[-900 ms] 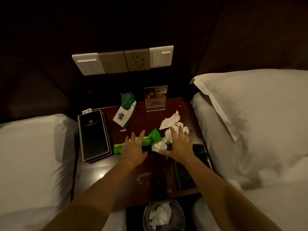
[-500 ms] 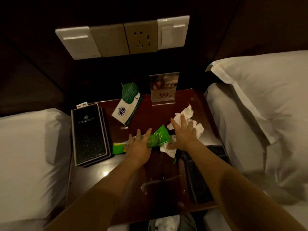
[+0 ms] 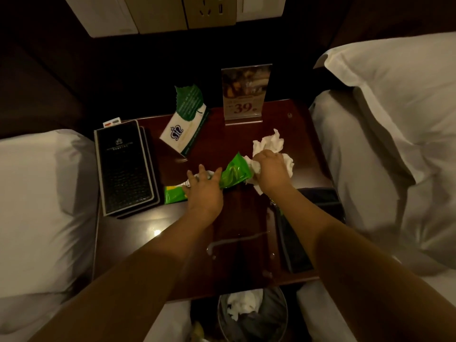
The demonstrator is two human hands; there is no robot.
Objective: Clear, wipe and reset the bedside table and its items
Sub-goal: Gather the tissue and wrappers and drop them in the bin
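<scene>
Dim light, head view, looking down on the bedside counter (image 3: 222, 245) set between two beds. We note both bare forearms reaching in from the near edge.

Left hand (image 3: 206, 191): palm down on a green wrapper (image 3: 233, 174) lying crumpled near the counter's middle. Fingers (image 3: 200, 172) spread apart, pressing on the wrapper, not curled around it. A flatter green piece shows just left of the wrist, touching the counter.

Right hand (image 3: 271, 169): fingers curled together, clamped on a wad of white crumpled tissue (image 3: 267, 143). Tissue sticks out above and to the right of the fist and touches the wrapper's right end.

Other items on the counter:
- Black leather-look folder (image 3: 124, 166) flat along the left edge, stacked over at least one more like it.
- White-and-green tissue pack (image 3: 183, 129) with a green leaf-shaped card standing at its back end, lying at an angle behind the wrapper.
- Clear upright sign holder (image 3: 244, 92) at the back, printed "39".
- A dark flat object (image 3: 299, 248) near the right front corner; we cannot tell what it is.
- A wet-looking streak on the counter surface near the front.

Below the front edge stands a bin (image 3: 271, 314) with white tissue inside. White pillow (image 3: 399, 77) on the right bed, white bedding (image 3: 39, 206) on the left. Wall switch and socket panel (image 3: 172, 13) above the counter.
</scene>
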